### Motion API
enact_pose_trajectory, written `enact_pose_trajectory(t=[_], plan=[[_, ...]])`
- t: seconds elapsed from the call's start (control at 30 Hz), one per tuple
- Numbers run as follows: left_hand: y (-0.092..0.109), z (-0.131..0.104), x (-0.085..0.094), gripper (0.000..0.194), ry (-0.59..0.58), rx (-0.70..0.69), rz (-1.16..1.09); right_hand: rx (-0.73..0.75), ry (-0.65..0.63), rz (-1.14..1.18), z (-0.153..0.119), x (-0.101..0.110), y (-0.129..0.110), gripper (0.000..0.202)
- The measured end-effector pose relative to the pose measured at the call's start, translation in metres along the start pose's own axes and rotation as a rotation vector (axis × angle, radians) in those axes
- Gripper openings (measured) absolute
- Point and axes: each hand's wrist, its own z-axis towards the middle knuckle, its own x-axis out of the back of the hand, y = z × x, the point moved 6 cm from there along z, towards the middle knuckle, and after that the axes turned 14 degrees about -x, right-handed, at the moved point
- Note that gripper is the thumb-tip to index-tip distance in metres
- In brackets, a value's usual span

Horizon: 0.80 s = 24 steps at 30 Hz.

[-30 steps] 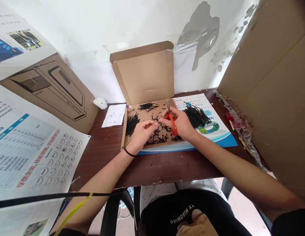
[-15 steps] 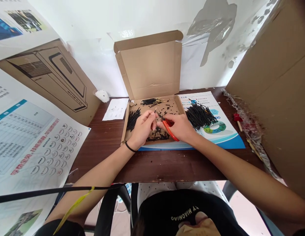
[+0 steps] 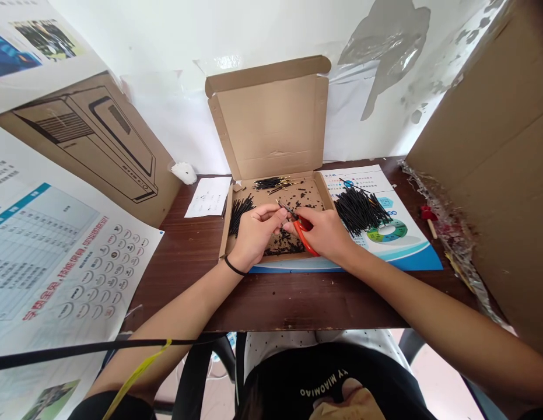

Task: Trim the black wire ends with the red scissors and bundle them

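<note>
Red-handled scissors [image 3: 305, 239] are gripped in my right hand [image 3: 326, 230], their dark blades pointing up and left over the open cardboard box [image 3: 268, 125]. Beside the blades, my left hand [image 3: 259, 230] pinches something thin that is mostly hidden by the fingers. Inside the box, a bundle of black sticks [image 3: 240, 213] lies at the left, and black pieces with gold ends [image 3: 275, 183] lie at the back. Small black scraps [image 3: 288, 244] are scattered over the box floor.
A large pile of black sticks [image 3: 361, 210] rests on a printed sheet [image 3: 411, 248] right of the box. White paper [image 3: 207, 197] lies to its left. Upright cardboard panels [image 3: 485, 146] flank the brown table [image 3: 297, 300]. A red object [image 3: 427, 214] lies at the right.
The whole view has shifted slightly. My left fingers have moved closer to the scissors, and the thumb now lies flatter toward the blades.
</note>
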Motion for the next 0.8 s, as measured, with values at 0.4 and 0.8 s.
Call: enact_pose_trajectory(t=[0.4, 0.8], plan=[[0.003, -0.001, 0.004, 0.021, 0.008, -0.015, 0.073, 0.089, 0.066, -0.222, -0.002, -0.003, 0.001, 0.052], [0.008, -0.002, 0.002, 0.009, -0.014, -0.025, 0.148, 0.077, 0.041, -0.373, 0.001, -0.003, 0.001, 0.064]])
